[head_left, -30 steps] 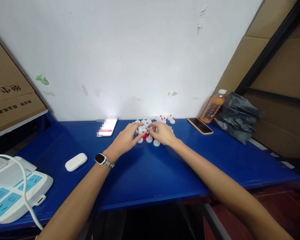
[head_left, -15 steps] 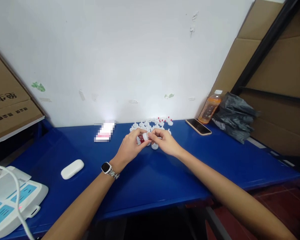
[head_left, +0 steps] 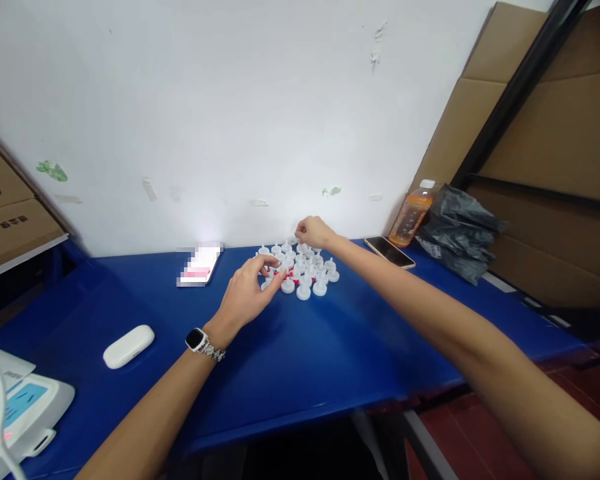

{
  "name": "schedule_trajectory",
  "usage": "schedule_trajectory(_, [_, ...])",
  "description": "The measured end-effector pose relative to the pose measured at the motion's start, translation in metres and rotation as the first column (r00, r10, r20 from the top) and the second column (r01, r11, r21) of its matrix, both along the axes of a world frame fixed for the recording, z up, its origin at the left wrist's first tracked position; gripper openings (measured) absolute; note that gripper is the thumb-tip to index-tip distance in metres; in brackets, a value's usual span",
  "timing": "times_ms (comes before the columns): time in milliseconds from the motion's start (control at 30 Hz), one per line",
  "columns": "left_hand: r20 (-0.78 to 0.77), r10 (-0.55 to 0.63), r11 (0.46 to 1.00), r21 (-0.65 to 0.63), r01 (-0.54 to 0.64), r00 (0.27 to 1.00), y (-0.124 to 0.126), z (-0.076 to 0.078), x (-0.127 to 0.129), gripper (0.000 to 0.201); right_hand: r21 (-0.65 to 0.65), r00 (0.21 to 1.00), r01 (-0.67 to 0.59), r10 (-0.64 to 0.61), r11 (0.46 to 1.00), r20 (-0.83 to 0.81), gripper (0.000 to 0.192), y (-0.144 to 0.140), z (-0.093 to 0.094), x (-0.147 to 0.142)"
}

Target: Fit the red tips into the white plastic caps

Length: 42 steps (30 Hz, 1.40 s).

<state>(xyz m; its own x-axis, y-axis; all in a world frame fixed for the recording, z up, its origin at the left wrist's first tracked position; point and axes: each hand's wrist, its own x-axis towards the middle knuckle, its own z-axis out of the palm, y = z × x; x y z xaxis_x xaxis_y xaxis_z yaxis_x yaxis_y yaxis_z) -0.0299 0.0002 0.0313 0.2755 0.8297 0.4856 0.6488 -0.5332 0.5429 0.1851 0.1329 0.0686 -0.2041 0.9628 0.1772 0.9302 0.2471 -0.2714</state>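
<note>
Several small white caps with round bases and thin nozzle-like tips stand close together on the blue table, with small red pieces showing among them. My left hand, wearing a watch, is at the near left edge of this cluster. Its thumb and fingers are apart and curved around nothing that I can see. At the far side of the cluster, close to the wall, is my right hand. Its fingers are pinched together, and whatever they hold is too small or hidden to name.
A phone, a bottle of orange drink and a black plastic bag are at the right. To the left lie a blurred-out flat item, a white case and a power strip. The white wall borders the table's back.
Both hands were together over the cluster, holding a white cap between them. They have parted: my right hand has moved away toward the wall, and the left has loosened its fingers.
</note>
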Motion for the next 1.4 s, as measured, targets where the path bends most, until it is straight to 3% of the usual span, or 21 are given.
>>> schedule_trajectory(167, [-0.019,-0.004,1.000,-0.008,0.004,1.000,0.001,0.000,-0.001,0.028,0.069,0.999,0.028,-0.031,0.997,0.043,0.021,0.010,-0.008,0.001])
schedule_trajectory(300, [-0.026,-0.048,0.999,-0.004,0.048,0.999,0.002,-0.002,0.001,0.024,0.010,0.991,0.070,-0.071,0.997,0.111,0.021,0.011,-0.012,0.012])
schedule_trajectory(533, [-0.023,-0.097,0.995,0.008,0.097,0.995,0.004,-0.005,0.002,0.019,-0.078,0.953,-0.061,0.081,0.995,0.290,0.041,0.019,-0.006,0.001])
schedule_trajectory(667, [-0.008,-0.118,0.993,0.002,0.118,0.993,0.004,-0.006,0.000,0.017,-0.112,0.929,-0.066,0.102,0.992,0.355,0.035,0.027,-0.005,-0.012])
schedule_trajectory(833, [-0.004,-0.131,0.991,-0.004,0.131,0.991,0.003,-0.005,-0.001,0.020,-0.141,0.961,-0.059,0.094,0.988,0.261,0.028,0.036,-0.005,-0.015])
schedule_trajectory(1133, [-0.006,-0.148,0.989,-0.003,0.148,0.989,0.002,-0.005,0.002,0.023,-0.370,0.995,-0.091,0.099,0.925,0.003,0.031,0.040,-0.003,0.001])
schedule_trajectory(1400, [-0.009,-0.146,0.989,-0.012,0.146,0.989,0.003,-0.005,0.002,0.019,-0.314,0.996,-0.087,0.078,0.945,-0.042,0.035,0.031,-0.009,-0.002])
